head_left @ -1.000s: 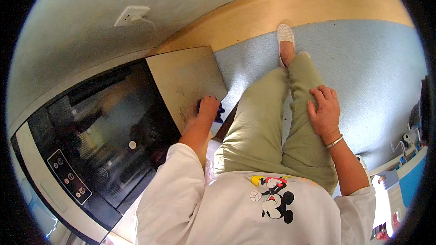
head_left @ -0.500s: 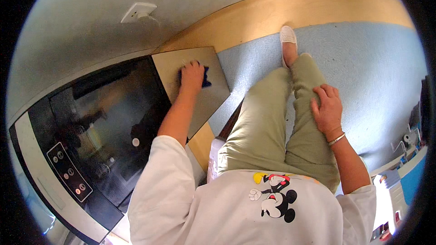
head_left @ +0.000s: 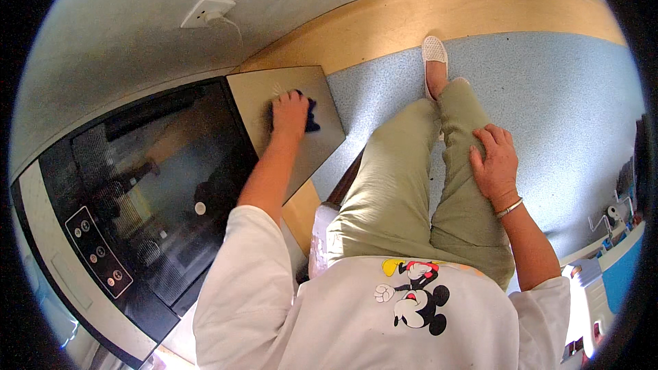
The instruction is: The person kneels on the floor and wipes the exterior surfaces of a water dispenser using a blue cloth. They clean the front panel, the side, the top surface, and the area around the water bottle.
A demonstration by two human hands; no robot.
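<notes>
My left hand presses a dark blue cloth against the metallic side panel of a black-fronted appliance. Its fingers are curled over the cloth, and most of the cloth is hidden under them. On my right leg, near the knee, lies my right hand, fingers stretched out and slightly apart, holding nothing. A silvery bracelet circles that wrist.
The appliance has a control panel with round buttons. A white wall socket with a plug and cord is beyond it. A tan baseboard borders the blue speckled floor. Assorted items, including a white roll, are at far right.
My view has shifted slightly. My left hand stays on the cloth at nearly the same spot of the panel, and my right hand still rests on my leg.
</notes>
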